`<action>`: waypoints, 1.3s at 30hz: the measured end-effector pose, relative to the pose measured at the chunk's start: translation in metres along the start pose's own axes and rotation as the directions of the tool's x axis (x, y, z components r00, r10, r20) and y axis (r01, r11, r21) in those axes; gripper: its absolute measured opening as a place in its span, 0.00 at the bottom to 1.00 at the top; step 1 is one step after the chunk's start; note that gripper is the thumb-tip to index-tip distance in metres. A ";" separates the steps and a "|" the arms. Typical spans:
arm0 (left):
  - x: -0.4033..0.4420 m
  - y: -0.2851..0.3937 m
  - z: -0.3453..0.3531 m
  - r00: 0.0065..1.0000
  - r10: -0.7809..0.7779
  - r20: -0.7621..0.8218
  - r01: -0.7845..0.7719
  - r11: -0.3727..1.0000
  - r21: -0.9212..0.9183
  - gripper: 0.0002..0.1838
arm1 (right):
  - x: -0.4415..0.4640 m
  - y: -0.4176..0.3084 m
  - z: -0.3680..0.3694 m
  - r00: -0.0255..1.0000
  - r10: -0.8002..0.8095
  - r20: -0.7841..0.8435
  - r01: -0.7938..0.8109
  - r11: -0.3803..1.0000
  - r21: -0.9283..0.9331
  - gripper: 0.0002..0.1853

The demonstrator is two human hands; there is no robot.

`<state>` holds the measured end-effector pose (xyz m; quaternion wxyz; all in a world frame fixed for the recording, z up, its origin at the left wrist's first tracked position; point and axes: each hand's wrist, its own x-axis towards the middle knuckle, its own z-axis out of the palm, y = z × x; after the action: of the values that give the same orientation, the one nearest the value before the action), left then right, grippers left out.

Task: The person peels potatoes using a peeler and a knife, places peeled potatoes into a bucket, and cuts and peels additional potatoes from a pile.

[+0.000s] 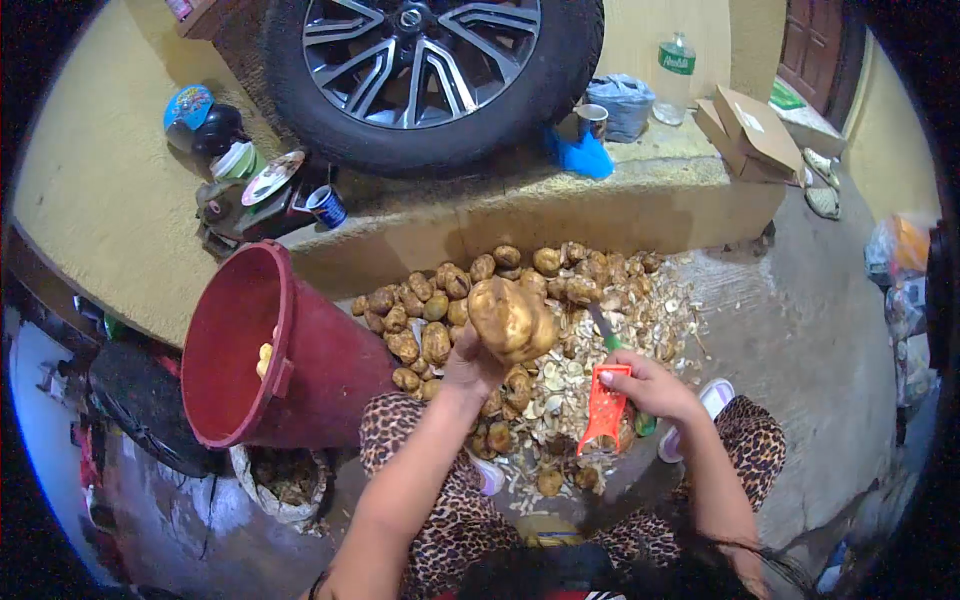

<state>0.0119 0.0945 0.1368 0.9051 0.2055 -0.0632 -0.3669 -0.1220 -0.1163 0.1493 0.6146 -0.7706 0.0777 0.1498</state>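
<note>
A large, lumpy brown potato [512, 320] rests in my left hand [474, 364], whose fingers wrap round it from below. My right hand [648, 387] is closed on an orange peeler [604, 412] and also on a green-handled knife [604, 326], its blade pointing up and left. The two hands are apart, with the potato higher than the peeler. Beneath them on the floor lie several brown potatoes [435, 342] at the left and a heap of pale peelings [550, 378] towards the right.
A tilted red bucket [282, 330] with pale pieces inside stands at the left. Behind the heap runs a raised ledge [520, 215] bearing a car wheel [425, 150], a clear bottle [675, 85] and a cardboard box [755, 135]. A sack [285, 500] sits below the bucket.
</note>
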 end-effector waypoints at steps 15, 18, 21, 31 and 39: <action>0.001 -0.005 -0.004 0.968 -0.246 -0.047 0.240 0.965 -0.107 0.38 | -0.017 -0.006 0.011 0.989 -0.087 -0.121 0.092 0.995 0.039 0.11; 0.008 -0.007 0.001 0.950 -0.238 -0.201 0.229 0.971 -0.067 0.37 | -0.014 -0.013 0.007 0.989 -0.039 -0.141 0.042 0.999 0.020 0.09; 0.015 -0.001 -0.007 0.898 -0.434 0.071 0.435 0.901 0.008 0.36 | -0.009 -0.008 0.004 0.983 -0.115 -0.143 0.122 0.992 0.035 0.10; 0.010 -0.008 -0.019 0.916 -0.355 -0.188 0.396 0.878 0.268 0.28 | -0.001 0.005 -0.001 0.964 -0.095 -0.247 0.041 0.976 -0.215 0.12; 0.022 0.006 -0.011 0.912 -0.144 -0.384 0.250 0.938 0.242 0.28 | -0.025 -0.122 0.019 0.993 -0.006 -0.118 -0.077 0.723 -0.687 0.12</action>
<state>0.0346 0.0864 0.1280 0.8199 0.4028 0.0726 -0.4002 -0.1107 -0.0712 0.2666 0.2756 -0.9493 0.0656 0.1360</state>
